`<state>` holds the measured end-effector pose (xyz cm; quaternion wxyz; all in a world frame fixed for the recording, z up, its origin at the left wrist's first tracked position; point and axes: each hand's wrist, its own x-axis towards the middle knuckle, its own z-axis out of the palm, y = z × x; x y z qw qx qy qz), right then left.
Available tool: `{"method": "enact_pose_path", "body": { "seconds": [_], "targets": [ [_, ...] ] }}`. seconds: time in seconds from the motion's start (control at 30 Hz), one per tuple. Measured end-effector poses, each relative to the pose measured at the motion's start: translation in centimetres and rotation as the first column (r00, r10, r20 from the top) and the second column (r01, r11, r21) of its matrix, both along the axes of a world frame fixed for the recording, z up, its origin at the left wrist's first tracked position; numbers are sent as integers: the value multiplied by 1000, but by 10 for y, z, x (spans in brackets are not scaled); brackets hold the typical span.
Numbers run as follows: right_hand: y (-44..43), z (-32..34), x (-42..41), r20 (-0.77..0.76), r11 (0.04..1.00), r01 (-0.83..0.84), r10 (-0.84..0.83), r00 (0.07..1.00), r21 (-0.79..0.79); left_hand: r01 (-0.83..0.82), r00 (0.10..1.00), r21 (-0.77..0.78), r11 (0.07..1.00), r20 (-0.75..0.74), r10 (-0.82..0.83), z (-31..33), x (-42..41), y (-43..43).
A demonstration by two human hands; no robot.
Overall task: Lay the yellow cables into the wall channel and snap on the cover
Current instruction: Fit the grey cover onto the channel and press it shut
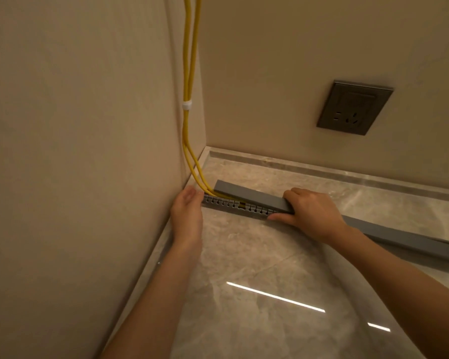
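Note:
Two yellow cables hang down the wall corner, bound by a white tie, and curve into a grey slotted channel lying on the floor. A grey cover sits tilted over the channel, its left end raised off the slots. My left hand touches the channel's left end beside the wall, fingers loosely curved. My right hand grips the cover and channel, fingers over the top and thumb on the near side. To the right of that hand the cover lies flat along the channel.
A dark grey wall socket sits on the far wall. Beige walls meet at the corner, with a pale stone skirting along their base. The glossy marble floor reflects ceiling light strips.

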<state>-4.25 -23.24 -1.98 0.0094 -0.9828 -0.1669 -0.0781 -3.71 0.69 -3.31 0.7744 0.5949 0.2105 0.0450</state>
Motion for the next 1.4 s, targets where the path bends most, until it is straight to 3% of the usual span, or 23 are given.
{"method": "enact_pose_path", "body": {
  "seconds": [0.07, 0.2, 0.3, 0.37, 0.57, 0.93, 1.03, 1.2, 1.4],
  "targets": [
    [-3, 5, -2, -1, 1000, 6, -6, 1000, 0, -14, 1000, -137, 990, -27, 11, 6, 8, -5],
    [-8, 15, -4, -9, 1000, 23, -23, 1000, -11, -23, 998, -174, 985, -68, 12, 16, 23, -19],
    [-8, 19, -6, -26, 1000, 11, -11, 1000, -3, -22, 980, -478, 878, -184, -75, 18, 33, -24],
    [-9, 21, -7, -46, 1000, 9, -8, 999, 19, 26, 977, -596, 803, -156, -147, 20, 36, -27],
    [-4, 30, -4, -49, 994, -34, 39, 998, 100, 95, 986, -741, 665, -24, -167, 21, 39, -27],
    [-1, 46, 5, -66, 975, -173, 183, 981, 141, 139, 978, -836, 531, 32, -206, 21, 38, -22],
    [-4, 49, 9, -56, 977, -208, 211, 976, 58, 147, 976, -840, 522, 37, -215, 22, 38, -21],
    [1, 49, 11, 84, 953, -244, 262, 961, -181, 150, 974, -786, 599, 12, -228, 21, 40, -21],
    [4, 60, 11, 96, 960, -230, 247, 964, -158, 132, 975, -743, 656, -23, -222, 17, 38, -20]
  ]
}}
